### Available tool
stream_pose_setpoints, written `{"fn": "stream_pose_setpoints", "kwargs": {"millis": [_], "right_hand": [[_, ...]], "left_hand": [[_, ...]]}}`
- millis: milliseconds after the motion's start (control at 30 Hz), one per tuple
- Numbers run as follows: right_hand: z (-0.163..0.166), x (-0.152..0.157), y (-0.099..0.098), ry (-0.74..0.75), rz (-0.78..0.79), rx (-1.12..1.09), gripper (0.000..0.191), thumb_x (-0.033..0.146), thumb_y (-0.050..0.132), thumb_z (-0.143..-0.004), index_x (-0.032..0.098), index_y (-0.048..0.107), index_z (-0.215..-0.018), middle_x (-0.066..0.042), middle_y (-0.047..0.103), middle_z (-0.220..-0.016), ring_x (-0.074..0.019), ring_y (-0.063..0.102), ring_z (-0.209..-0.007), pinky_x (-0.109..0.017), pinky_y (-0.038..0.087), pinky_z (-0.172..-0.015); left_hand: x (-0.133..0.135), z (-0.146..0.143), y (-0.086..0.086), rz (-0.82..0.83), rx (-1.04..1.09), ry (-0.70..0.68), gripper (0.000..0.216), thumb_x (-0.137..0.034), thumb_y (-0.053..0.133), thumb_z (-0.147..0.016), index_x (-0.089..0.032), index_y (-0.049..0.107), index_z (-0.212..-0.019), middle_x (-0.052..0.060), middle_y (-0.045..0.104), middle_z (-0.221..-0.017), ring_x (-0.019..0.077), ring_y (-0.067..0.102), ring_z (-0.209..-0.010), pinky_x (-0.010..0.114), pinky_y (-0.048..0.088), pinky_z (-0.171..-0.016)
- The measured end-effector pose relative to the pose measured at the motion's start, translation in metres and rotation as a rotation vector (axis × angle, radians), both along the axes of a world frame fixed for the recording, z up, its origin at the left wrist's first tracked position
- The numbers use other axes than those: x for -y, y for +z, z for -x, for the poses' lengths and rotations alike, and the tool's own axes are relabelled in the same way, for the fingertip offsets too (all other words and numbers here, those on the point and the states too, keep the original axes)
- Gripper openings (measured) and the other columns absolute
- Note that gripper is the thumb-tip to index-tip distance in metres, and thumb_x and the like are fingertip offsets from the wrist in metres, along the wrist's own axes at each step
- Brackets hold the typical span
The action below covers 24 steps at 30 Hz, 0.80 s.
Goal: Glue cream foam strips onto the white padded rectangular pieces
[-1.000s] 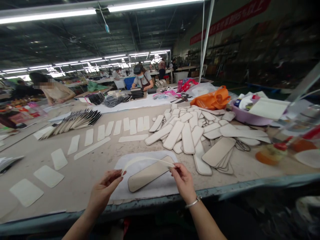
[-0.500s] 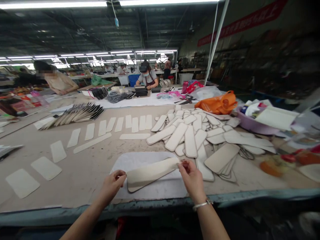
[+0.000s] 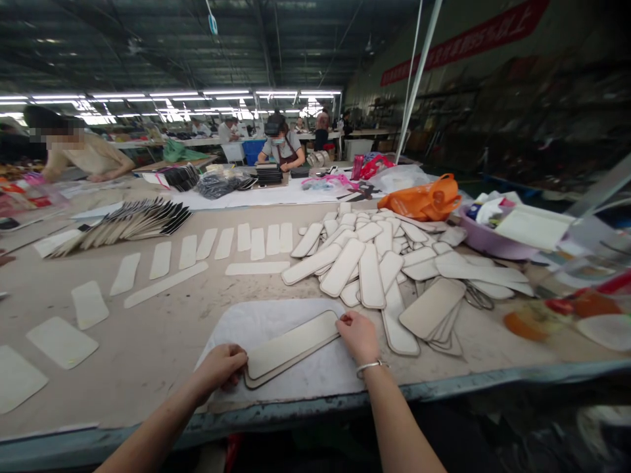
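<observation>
Two long beige rounded panels (image 3: 290, 347) lie stacked on a white sheet (image 3: 276, 318) near the table's front edge. My left hand (image 3: 224, 366) has its fingers curled and pinches the stack's near left end. At the far right end, my right hand (image 3: 359, 336) presses and grips with closed fingers; a silver bracelet (image 3: 371, 365) sits on that wrist. The top panel lies almost flush on the lower one.
A heap of similar beige panels (image 3: 374, 263) lies just behind my right hand. Single cut pieces (image 3: 89, 303) are laid out in rows to the left, beside a fanned dark stack (image 3: 123, 226). A purple basin (image 3: 486, 243), orange bag (image 3: 419, 200) and bottles stand right. Other people work at far tables.
The thin piece held arched above the lower panel a second ago has come down onto it. Both hands have dropped to the panel ends and now press the two together.
</observation>
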State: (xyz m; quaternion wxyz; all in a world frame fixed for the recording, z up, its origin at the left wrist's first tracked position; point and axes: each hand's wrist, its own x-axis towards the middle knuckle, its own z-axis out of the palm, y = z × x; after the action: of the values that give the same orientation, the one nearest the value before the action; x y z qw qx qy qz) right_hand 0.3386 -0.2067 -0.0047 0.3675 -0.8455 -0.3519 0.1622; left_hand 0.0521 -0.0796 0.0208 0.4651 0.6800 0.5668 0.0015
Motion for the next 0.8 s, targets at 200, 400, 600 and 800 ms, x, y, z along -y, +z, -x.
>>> {"fn": "stream_pose_setpoints", "kwargs": {"millis": [200, 400, 600, 800], "right_hand": [[-0.0024, -0.0034, 0.0020, 0.015, 0.080, 0.042, 0.012, 0.027, 0.054, -0.072, 0.021, 0.065, -0.074, -0.002, 0.070, -0.073, -0.0171, 0.064, -0.073, -0.026, 0.041, -0.067], [-0.0026, -0.0025, 0.0035, 0.049, 0.122, 0.042, 0.015, 0.031, 0.054, -0.073, 0.021, 0.065, -0.076, -0.002, 0.070, -0.074, -0.0177, 0.064, -0.075, -0.027, 0.041, -0.068], [-0.0030, -0.0014, 0.0018, 0.074, 0.127, 0.060, 0.016, 0.035, 0.055, -0.074, 0.022, 0.063, -0.076, 0.000, 0.070, -0.073, -0.0179, 0.064, -0.075, -0.028, 0.041, -0.068], [-0.0010, -0.0001, 0.0042, 0.056, 0.087, 0.017, 0.013, 0.033, 0.056, -0.073, 0.022, 0.063, -0.075, 0.000, 0.069, -0.071, -0.0166, 0.064, -0.072, -0.027, 0.041, -0.068]], "left_hand": [[0.0004, -0.0032, 0.0010, -0.044, -0.084, -0.031, 0.009, -0.021, 0.046, -0.067, -0.017, 0.054, -0.065, -0.003, 0.051, -0.040, 0.0121, 0.050, -0.037, 0.018, 0.032, -0.034], [0.0017, -0.0022, 0.0035, 0.049, -0.024, 0.002, 0.008, -0.017, 0.045, -0.069, -0.016, 0.053, -0.066, 0.000, 0.059, -0.052, 0.0151, 0.060, -0.045, 0.020, 0.040, -0.036], [0.0036, 0.0019, -0.0033, 0.023, 0.008, -0.040, 0.017, -0.031, 0.052, -0.075, -0.016, 0.055, -0.070, -0.001, 0.058, -0.047, 0.0151, 0.058, -0.043, 0.023, 0.045, -0.041], [0.0054, 0.0010, -0.0048, -0.086, -0.105, -0.130, 0.017, -0.033, 0.052, -0.074, -0.017, 0.054, -0.069, -0.001, 0.059, -0.045, 0.0138, 0.055, -0.039, 0.020, 0.040, -0.039]]}}
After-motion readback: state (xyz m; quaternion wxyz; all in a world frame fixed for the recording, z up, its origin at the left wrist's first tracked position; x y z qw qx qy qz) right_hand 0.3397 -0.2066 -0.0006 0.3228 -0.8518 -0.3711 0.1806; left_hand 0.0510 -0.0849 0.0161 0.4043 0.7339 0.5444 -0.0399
